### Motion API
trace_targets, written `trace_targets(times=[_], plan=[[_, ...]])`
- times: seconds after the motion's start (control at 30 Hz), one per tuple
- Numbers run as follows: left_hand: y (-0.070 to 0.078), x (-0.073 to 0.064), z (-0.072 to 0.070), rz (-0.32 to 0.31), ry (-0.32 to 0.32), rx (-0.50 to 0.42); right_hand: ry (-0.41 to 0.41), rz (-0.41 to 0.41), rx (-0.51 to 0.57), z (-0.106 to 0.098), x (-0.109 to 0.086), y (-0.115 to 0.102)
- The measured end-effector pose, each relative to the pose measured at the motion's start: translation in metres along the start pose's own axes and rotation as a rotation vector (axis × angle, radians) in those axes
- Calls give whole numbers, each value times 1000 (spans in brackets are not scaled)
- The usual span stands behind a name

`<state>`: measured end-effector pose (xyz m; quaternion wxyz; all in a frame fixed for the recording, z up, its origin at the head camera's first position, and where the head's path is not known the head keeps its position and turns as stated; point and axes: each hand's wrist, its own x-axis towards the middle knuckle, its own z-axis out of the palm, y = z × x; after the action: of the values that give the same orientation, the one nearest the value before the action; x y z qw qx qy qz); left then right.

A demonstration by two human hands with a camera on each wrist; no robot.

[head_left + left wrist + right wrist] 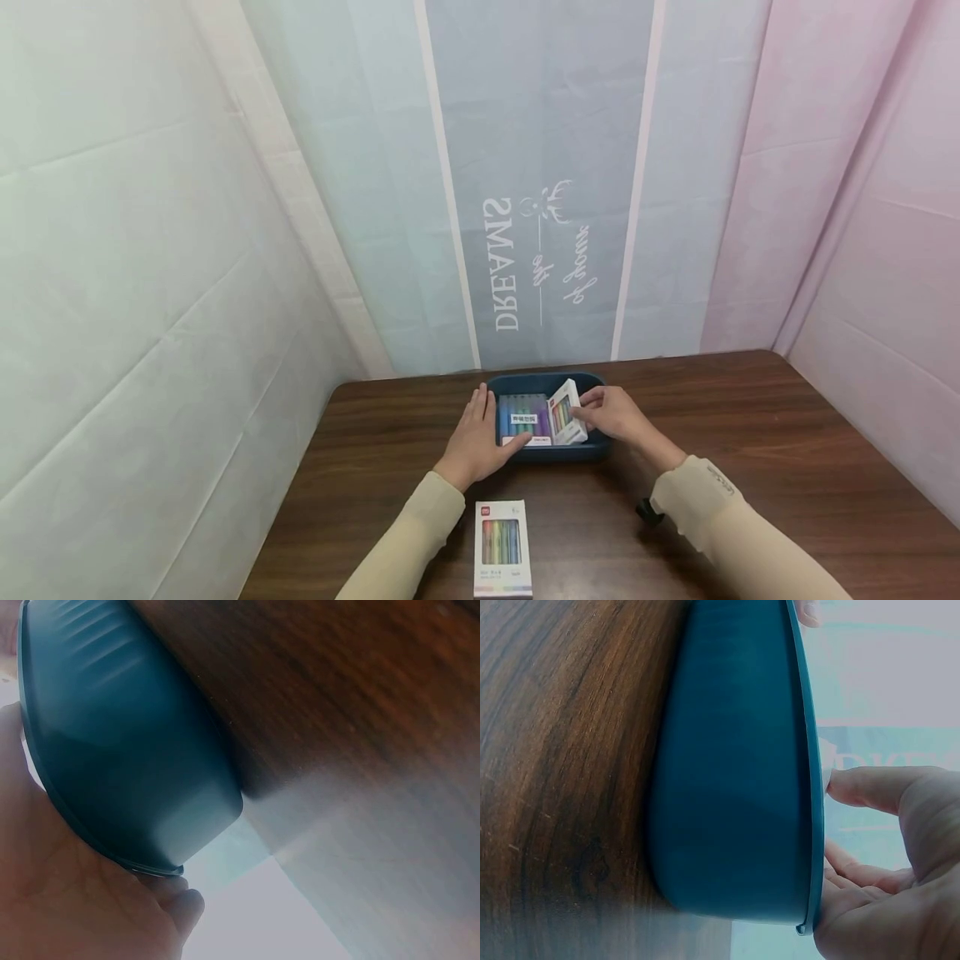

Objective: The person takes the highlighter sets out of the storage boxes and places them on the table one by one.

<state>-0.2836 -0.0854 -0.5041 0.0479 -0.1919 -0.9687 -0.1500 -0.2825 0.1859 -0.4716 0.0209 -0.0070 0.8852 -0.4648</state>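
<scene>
A dark blue plastic basket (551, 453) stands near the table's back edge. My left hand (480, 439) rests on its left rim, fingers stretched along the side and thumb reaching over the front. In the left wrist view, the palm (82, 900) lies against the rim. With thumb and fingers my right hand (618, 414) pinches a white windowed box of coloured pens (564, 412), tilted up inside the basket's right part. The right wrist view shows that hand (907, 862) at the rim, the box mostly hidden behind the wall. Beside it lies a clear-topped pack of blue-to-purple pens (522, 402).
Another white box of coloured pens (502, 546) lies flat on the brown wooden table (382, 483), in front of the basket. A printed fabric curtain (547, 125) hangs behind the table, with pale fabric walls on both sides. A dark object (649, 511) shows under the right sleeve.
</scene>
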Motion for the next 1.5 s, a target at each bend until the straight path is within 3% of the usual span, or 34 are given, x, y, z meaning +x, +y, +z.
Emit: trace_targets(times=[0.77,1.1,1.5], plan=[[-1,-3,5,10,4,-7,56,28,17,5,-2,7],[-2,-5,5,20,14,23,102,-21,21,7,-3,13],[-3,-5,7,26,22,81,104,10,82,6,-6,16]])
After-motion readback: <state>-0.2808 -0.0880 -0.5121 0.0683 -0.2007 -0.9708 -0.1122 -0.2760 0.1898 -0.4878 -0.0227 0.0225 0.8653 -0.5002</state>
